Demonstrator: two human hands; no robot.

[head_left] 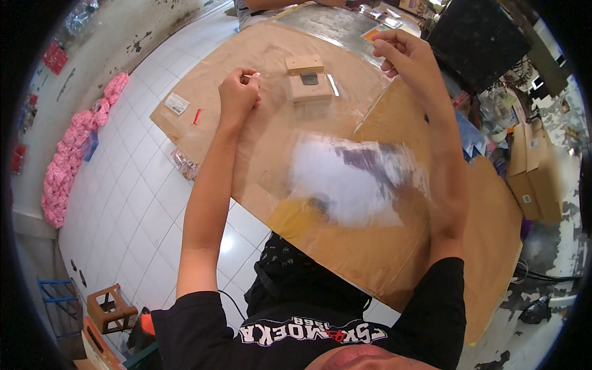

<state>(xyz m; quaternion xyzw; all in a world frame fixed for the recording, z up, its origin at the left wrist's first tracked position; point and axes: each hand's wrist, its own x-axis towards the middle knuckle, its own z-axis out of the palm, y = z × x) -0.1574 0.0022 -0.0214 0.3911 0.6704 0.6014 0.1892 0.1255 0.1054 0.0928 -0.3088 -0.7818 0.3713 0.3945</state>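
Over the far left part of the brown-covered table, my left hand is closed, fingertips pressed together. What it holds, if anything, is too small to make out. My right hand is raised at the far right, with thumb and fingers curled together; anything between them cannot be made out. Between the hands stands a light wooden block fixture with a small dark plate in its middle. Left of my left hand lie a small red tool and a small white packet.
A scuffed white patch marks the near table cover. Another person's arm shows beyond the far edge. Cardboard boxes and a dark panel stand right. Pink bundles line the left wall; a brown stool stands on the tiles.
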